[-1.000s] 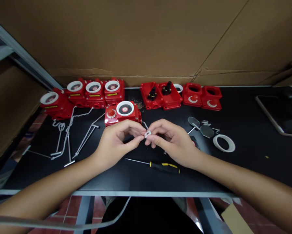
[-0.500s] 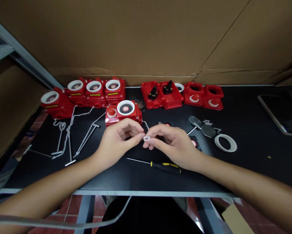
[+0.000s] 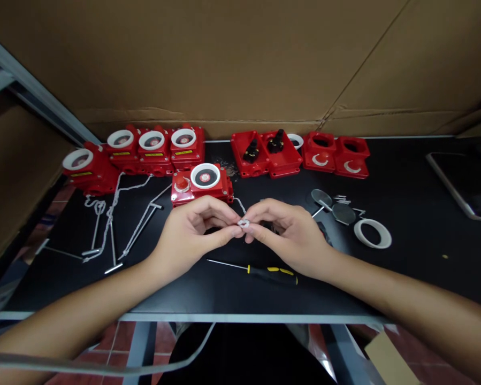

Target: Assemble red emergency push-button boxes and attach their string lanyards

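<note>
My left hand (image 3: 202,227) and my right hand (image 3: 286,232) meet fingertip to fingertip over the middle of the bench. Both pinch a small looped bit of white cord (image 3: 244,223) between thumb and fingers. A stretch of that cord appears to run back to the red box (image 3: 180,195) just beyond my hands, which has a white ring around a dark round window and a red knob on its face. Below my hands lies a screwdriver (image 3: 272,275) with a black and yellow handle. My right hand partly covers some dark parts behind it.
Several finished-looking red boxes (image 3: 152,152) stand at the back left, with corded metal T-bars (image 3: 114,246) before them. Open red housings (image 3: 284,158) and red covers (image 3: 320,155) sit at the back. Rightward lie glass discs (image 3: 343,214), a white ring (image 3: 372,233) and a tablet-like device (image 3: 465,184).
My hands have shifted slightly right and drawn closer together, both still pinching the cord. The screwdriver and boxes stay where they were; the view has moved a little.
</note>
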The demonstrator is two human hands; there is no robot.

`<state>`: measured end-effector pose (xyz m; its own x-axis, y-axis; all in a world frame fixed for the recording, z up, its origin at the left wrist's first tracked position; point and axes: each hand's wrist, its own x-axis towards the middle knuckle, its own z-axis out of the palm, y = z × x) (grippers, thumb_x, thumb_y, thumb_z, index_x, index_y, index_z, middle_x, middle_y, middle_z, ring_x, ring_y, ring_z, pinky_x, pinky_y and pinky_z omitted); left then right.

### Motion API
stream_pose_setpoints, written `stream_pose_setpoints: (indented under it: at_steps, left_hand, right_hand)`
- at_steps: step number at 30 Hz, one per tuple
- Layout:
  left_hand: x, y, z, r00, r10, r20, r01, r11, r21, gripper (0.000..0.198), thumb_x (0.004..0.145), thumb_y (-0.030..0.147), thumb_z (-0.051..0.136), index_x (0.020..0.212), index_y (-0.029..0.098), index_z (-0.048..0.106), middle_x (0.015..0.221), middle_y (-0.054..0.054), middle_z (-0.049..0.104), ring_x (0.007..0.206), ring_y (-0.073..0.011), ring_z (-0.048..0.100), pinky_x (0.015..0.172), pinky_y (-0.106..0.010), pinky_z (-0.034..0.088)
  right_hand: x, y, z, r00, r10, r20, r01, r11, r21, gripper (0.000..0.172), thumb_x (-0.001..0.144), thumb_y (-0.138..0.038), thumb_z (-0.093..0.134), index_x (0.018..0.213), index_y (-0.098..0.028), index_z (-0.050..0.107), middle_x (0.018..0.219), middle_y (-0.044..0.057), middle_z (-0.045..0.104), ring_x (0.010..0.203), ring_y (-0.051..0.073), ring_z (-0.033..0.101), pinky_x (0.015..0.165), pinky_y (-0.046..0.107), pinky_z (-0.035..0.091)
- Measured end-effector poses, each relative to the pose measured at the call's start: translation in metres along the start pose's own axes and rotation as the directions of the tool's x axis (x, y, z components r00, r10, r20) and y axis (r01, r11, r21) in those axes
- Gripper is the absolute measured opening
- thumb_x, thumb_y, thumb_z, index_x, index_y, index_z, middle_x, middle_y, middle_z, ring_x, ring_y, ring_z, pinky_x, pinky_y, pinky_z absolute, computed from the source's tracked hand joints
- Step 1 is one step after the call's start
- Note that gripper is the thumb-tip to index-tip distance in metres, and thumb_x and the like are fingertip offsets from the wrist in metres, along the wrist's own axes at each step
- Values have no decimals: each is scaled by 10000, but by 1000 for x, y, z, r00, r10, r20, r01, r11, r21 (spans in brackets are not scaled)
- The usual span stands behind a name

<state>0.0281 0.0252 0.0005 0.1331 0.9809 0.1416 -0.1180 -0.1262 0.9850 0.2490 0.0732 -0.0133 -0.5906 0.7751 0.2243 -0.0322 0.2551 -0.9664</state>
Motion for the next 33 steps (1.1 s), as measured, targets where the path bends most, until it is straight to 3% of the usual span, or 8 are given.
stream_pose_setpoints:
  at_steps: [8, 16, 21, 28, 33]
  left_hand:
    - [2, 4, 0, 999, -32, -30, 32, 999, 26, 162, 856, 142, 943, 902, 152, 788, 906, -36, 846, 830, -147, 829, 824, -230, 692]
    - [5, -4, -3, 994, -108, 4, 108, 994, -21, 190, 845, 148, 954, 928, 146, 782, 908, -31, 846, 817, -150, 833, 809, -228, 686]
    - [3, -2, -2, 994, -110, -20, 111, 993, 36, 184, 850, 179, 951, 913, 143, 781, 886, -31, 836, 809, -148, 821, 788, -224, 673]
    - [0, 0, -2, 992, -110, -66, 118, 983, 140, 199, 854, 248, 942, 910, 148, 781, 890, -50, 822, 826, -165, 800, 809, -256, 667]
    - [0, -4, -2, 998, -44, -52, 52, 986, 161, 155, 865, 208, 915, 912, 152, 778, 884, -34, 813, 806, -134, 787, 780, -203, 647]
  right_hand:
    - [1, -1, -1, 1000, 13, 28, -12, 1000, -24, 237, 1061, -405, 810, 1052, -176, 748, 960, 44, 851, 791, 132, 819, 800, 246, 664]
    - [-1, 3, -1, 993, -105, 59, 113, 982, -151, 87, 1083, -271, 774, 1098, -198, 728, 973, 4, 858, 824, 107, 838, 813, 196, 656]
    - [-1, 3, -1, 991, -127, 45, 133, 971, -198, 131, 1073, -262, 788, 1087, -217, 666, 923, -21, 854, 799, 112, 841, 799, 186, 640]
    - [-2, 7, -3, 980, -193, 57, 201, 922, -331, 83, 1088, -291, 757, 1093, -231, 700, 981, -14, 862, 889, 158, 863, 830, 252, 659]
    - [-2, 11, -3, 975, -211, 75, 224, 905, -362, 57, 1090, -274, 747, 1087, -234, 706, 1035, -10, 862, 948, 171, 866, 848, 272, 661]
